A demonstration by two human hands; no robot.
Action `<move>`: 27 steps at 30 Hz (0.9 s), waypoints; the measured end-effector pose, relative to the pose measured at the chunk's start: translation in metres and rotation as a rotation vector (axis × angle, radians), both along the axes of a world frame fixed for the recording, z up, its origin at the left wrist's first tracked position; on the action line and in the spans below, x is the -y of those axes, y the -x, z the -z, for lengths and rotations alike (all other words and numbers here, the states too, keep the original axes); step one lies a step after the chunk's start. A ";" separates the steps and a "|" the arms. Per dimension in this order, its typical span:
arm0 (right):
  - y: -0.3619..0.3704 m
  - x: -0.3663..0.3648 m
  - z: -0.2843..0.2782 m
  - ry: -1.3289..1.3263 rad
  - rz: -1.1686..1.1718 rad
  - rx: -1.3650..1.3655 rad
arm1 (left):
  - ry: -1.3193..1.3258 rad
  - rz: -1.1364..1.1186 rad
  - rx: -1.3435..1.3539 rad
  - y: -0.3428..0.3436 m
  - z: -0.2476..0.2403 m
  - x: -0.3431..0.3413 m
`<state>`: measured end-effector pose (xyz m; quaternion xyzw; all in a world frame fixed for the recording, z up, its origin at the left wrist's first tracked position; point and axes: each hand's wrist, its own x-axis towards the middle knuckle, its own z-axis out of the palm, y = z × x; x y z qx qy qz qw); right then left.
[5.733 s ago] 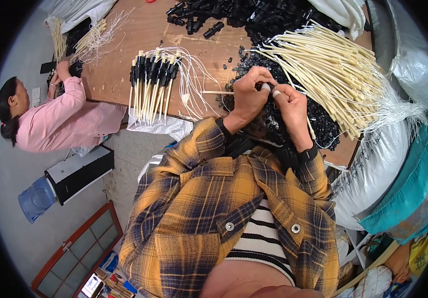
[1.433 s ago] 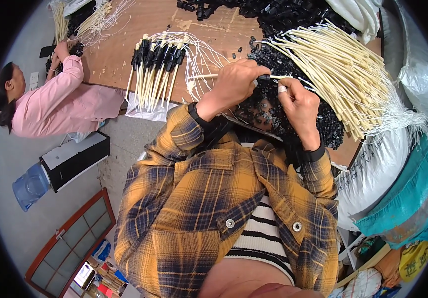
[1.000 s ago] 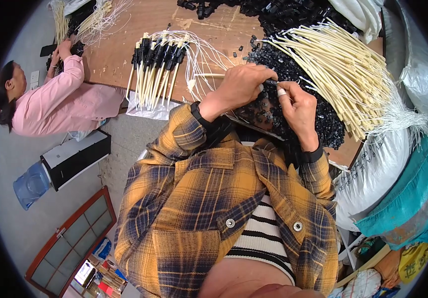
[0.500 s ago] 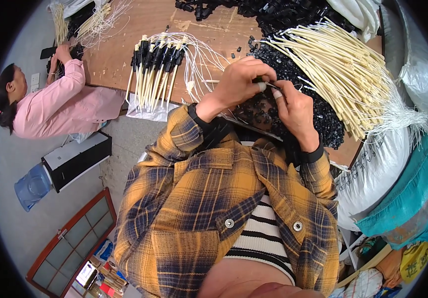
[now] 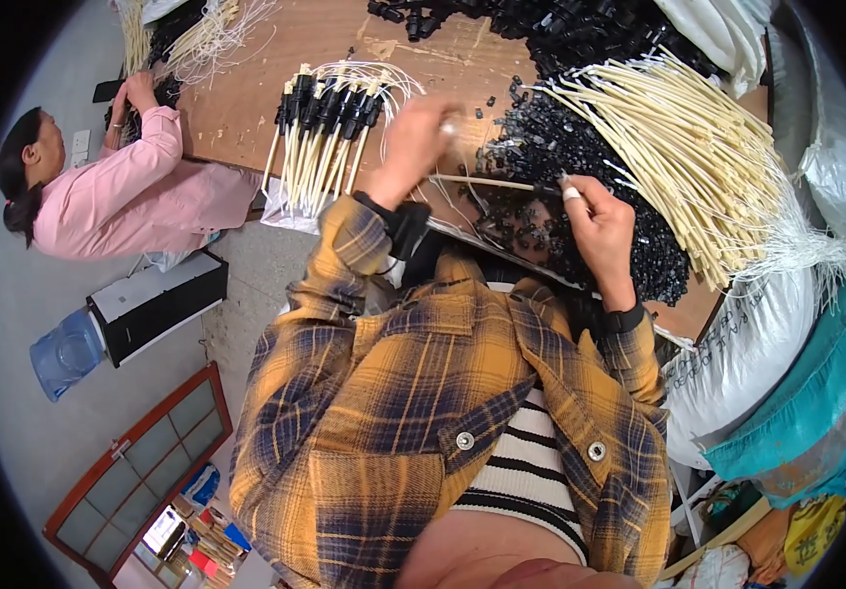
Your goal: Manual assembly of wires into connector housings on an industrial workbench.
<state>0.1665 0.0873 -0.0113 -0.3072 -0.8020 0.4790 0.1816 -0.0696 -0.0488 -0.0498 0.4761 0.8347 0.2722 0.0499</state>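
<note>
Brown plywood worktable (image 5: pixel 246 93), heaped with goods. Near its front edge, right hand (image 5: pixel 595 221) pinched on one cream cord (image 5: pixel 487 182), held level over the pile of black plugs (image 5: pixel 541 167) for easy picking. Left hand (image 5: pixel 413 147) blurred, at the cord's other end; grip impossible to tell. Finished plugged cords (image 5: pixel 320 133) fanned along the left front edge; loose cream cords (image 5: pixel 698 157) stacked toward the right corner.

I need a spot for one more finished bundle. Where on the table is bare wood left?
Bare wood shows on the table between the black-tipped bundle and the co-worker's pile, and beyond the bundle toward the black parts. The cream strands crowd the right side, where the right hand holds a strand.
</note>
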 end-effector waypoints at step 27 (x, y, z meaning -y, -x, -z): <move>0.007 -0.006 0.014 0.414 0.083 -0.099 | -0.440 0.438 0.171 -0.099 -0.034 -0.057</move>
